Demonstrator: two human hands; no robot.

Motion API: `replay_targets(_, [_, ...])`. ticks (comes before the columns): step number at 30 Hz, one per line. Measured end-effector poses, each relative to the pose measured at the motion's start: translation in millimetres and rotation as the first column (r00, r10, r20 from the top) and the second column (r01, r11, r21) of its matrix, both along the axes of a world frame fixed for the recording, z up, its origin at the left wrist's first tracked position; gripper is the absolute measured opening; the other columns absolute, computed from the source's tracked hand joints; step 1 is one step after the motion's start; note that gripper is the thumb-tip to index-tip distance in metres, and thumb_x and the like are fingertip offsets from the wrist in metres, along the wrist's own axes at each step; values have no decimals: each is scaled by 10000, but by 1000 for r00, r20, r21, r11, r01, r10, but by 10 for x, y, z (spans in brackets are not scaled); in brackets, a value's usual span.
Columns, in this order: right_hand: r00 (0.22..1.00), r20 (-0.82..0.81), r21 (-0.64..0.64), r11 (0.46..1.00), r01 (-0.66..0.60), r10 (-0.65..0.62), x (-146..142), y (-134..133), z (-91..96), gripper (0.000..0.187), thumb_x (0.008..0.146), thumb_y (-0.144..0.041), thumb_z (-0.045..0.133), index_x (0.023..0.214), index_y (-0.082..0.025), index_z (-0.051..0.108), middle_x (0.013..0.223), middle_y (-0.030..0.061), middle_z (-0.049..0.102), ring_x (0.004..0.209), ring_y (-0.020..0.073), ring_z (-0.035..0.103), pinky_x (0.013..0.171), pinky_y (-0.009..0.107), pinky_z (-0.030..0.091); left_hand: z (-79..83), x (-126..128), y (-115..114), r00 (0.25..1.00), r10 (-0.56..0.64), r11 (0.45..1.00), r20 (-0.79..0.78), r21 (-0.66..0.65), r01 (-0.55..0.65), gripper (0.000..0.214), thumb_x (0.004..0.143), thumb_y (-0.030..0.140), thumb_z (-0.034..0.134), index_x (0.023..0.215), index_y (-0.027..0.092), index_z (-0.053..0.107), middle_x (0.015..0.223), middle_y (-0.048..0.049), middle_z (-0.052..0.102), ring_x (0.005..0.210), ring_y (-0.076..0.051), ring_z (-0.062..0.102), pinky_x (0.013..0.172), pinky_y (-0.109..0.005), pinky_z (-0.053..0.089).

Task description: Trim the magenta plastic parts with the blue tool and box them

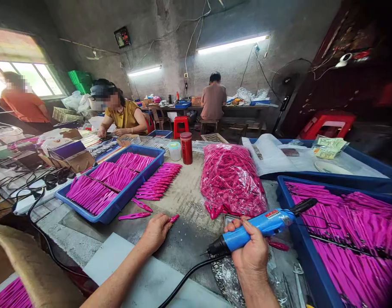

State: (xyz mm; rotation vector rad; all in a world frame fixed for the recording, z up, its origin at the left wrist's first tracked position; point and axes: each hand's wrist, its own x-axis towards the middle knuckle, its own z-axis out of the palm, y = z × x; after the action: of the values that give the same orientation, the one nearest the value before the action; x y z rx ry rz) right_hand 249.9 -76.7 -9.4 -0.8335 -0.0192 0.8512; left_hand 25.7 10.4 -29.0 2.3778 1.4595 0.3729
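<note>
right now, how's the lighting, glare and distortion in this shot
Head view: the window and tube lights burn near white; the clear plastic bag glints; the blue tray at right looks stretched, the upper right corner falls dark; the right hand and blue power tool look fairly sharp.

Two tube lights (232, 45) glow; green crates (80, 79) stand stacked.
</note>
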Motion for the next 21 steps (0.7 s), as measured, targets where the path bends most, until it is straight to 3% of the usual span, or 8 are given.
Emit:
replay_targets(9, [1000,8,-5,1000,5,-4,5,-4,-16,395,468,-346,706,759,-193,486,555,-49,495,480,128,487,481,285,429,97,131,9,988,101,990,-115,-86,-111,158,808,147,554,662,173,606,756,-13,619,771,-146,581,691,-221,385])
replay_targets(16, [999,-35,-29,1000,9,-10,-10,-6,45,449,406,-333,727,757,-190,487,551,-53,497,476,126,488,474,280,431,115,141,-37,983,67,994,-169,-77,-81,168,843,152,520,703,159,612,832,-48,637,840,-166,592,734,-232,394])
replay_targets(21, [1000,-23,-13,1000,9,-10,-10,-4,39,437,416,-340,723,750,-191,486,545,-54,497,468,124,488,462,267,424,131,91,-11,993,46,995,-111,-87,-56,160,856,180,495,772,166,630,834,-37,645,817,-159,589,731,-228,404])
